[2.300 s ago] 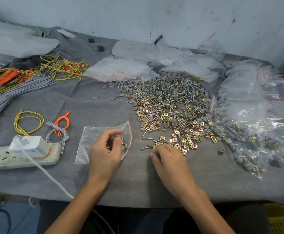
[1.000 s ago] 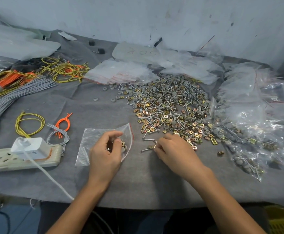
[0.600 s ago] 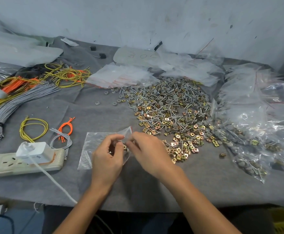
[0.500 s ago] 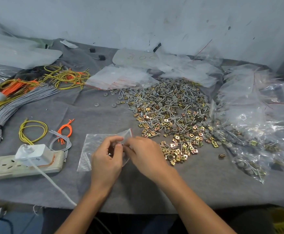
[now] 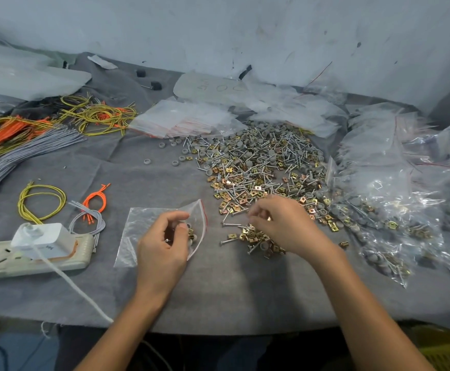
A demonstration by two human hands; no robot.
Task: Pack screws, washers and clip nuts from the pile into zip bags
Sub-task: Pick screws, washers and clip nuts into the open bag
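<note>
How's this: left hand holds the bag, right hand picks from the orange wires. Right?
No. The head view shows the right hand over the pile of screws, washers and clip nuts; the left hand does hold the zip bag.

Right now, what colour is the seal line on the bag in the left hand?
Red; the seal line of the bag, best in the head view.

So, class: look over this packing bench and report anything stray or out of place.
A few grey washers lie on the cloth left of the pile, apart from it; one clip nut sits alone near the filled bags.
</note>
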